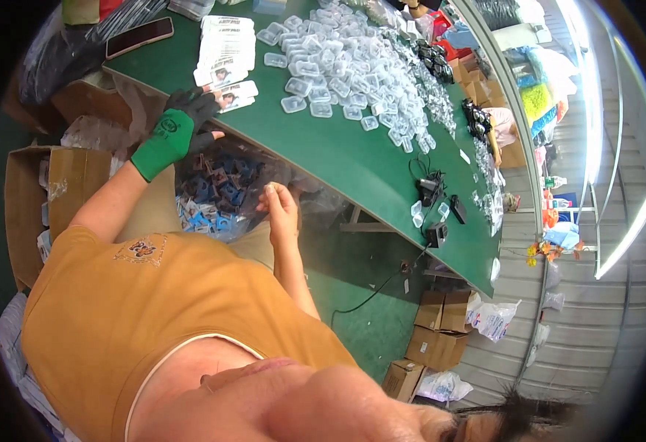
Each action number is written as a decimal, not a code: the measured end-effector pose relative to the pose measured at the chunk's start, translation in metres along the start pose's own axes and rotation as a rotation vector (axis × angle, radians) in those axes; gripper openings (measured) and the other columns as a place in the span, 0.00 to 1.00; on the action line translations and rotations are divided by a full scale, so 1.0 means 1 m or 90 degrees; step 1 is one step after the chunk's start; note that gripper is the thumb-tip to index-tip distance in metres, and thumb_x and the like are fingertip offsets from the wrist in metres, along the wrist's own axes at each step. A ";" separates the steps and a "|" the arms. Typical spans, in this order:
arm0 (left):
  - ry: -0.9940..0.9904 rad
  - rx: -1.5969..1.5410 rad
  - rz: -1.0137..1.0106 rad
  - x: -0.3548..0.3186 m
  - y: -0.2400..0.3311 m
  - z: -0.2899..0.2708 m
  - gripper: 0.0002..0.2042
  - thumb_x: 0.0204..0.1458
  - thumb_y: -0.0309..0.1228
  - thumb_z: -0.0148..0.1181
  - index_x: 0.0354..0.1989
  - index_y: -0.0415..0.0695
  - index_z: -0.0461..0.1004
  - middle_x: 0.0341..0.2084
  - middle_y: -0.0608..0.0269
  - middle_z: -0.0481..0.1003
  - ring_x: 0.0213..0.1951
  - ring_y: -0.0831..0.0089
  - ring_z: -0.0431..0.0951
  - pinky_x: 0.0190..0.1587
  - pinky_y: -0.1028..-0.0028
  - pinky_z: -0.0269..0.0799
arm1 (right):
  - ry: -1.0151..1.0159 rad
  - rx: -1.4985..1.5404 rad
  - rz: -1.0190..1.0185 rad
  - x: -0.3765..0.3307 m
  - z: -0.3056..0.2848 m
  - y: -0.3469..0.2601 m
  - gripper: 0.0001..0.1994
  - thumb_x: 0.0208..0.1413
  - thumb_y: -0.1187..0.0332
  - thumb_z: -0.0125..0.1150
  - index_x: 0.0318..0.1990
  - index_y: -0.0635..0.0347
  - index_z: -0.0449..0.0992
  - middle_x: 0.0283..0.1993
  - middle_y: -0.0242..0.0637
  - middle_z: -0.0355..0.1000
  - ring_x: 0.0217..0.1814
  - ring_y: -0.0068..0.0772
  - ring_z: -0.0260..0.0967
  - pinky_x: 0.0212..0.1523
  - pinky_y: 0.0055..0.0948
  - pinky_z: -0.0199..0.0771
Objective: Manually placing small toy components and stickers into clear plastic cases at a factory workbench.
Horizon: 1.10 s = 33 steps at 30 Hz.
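Cards [227,51] lie stacked near the bench [337,158] edge, beside a wide heap of clear plastic cases [345,62]; most look unfilled, so much sorting seems left. The gloved left hand [186,118] rests on the bench edge, fingers curled onto a card. The bare right hand [280,210], below the edge, pinches something small and pale above a bag of blue parts [216,199].

A long green table [337,158] runs from the upper left of the picture down to the right. A big heap of small clear plastic cases [345,62] lies on it near the top middle. White printed cards [227,51] sit at the upper left, with a dark phone [139,37] beside them. Small black parts and a cable [433,199] lie lower right.
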<state>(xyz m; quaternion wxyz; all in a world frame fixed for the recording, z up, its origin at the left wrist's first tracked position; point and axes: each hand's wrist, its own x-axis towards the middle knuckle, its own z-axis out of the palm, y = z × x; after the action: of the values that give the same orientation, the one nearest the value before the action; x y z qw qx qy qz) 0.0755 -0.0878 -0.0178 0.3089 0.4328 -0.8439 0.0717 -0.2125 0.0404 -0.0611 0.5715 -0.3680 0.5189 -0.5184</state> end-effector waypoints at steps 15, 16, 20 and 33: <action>0.099 -0.117 0.153 -0.008 0.040 -0.032 0.22 0.47 0.37 0.71 0.52 0.50 0.76 0.57 0.57 0.76 0.60 0.54 0.74 0.65 0.49 0.62 | -0.108 0.085 -0.011 0.046 0.062 -0.044 0.10 0.70 0.67 0.57 0.49 0.64 0.76 0.33 0.31 0.76 0.29 0.21 0.73 0.29 0.22 0.75; 0.073 -0.138 0.085 -0.007 0.046 -0.033 0.26 0.45 0.40 0.72 0.54 0.49 0.75 0.57 0.57 0.76 0.60 0.53 0.74 0.66 0.49 0.61 | -0.086 0.009 -0.068 0.042 0.064 -0.047 0.09 0.68 0.69 0.59 0.49 0.65 0.77 0.33 0.30 0.76 0.29 0.19 0.72 0.30 0.20 0.74; 0.051 -0.155 0.014 -0.004 0.051 -0.024 0.34 0.39 0.42 0.75 0.57 0.47 0.73 0.51 0.57 0.76 0.55 0.52 0.75 0.66 0.48 0.61 | -0.058 -0.225 -0.263 0.026 0.075 -0.058 0.08 0.65 0.73 0.61 0.49 0.66 0.78 0.34 0.27 0.75 0.31 0.14 0.71 0.33 0.18 0.73; -0.082 -0.639 -0.311 -0.015 0.058 -0.017 0.28 0.48 0.33 0.70 0.59 0.41 0.74 0.44 0.55 0.80 0.42 0.71 0.78 0.49 0.66 0.75 | 0.075 -0.691 -0.560 0.105 0.045 -0.102 0.19 0.61 0.60 0.65 0.54 0.62 0.76 0.57 0.48 0.75 0.62 0.50 0.69 0.64 0.51 0.63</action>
<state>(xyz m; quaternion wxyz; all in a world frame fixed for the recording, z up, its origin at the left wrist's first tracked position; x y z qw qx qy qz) 0.0443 -0.0356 -0.0045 0.4327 0.4191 -0.6668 -0.4388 -0.1986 -0.0863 0.0231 0.0155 -0.7485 0.5374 -0.3882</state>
